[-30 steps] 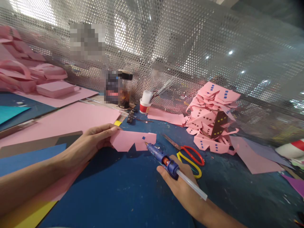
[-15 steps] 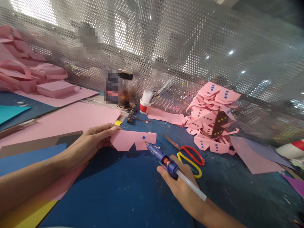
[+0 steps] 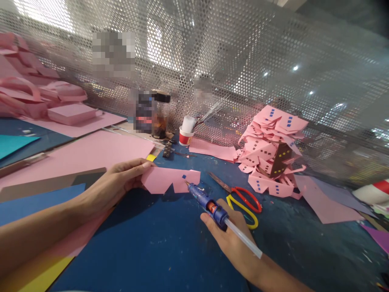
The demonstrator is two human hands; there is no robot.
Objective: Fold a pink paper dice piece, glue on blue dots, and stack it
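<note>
1 perforated screen behind blue tabletop

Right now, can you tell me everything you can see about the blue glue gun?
The glue gun looks like hard blue plastic, with a slim pointed tip, an opening showing something orange-red, and a long whitish stick poking out the back. The right hand grips it, hiding any handle. It slants, tip toward the pink paper, near a small blue square. I can't tell whether the tip touches the paper.
</note>
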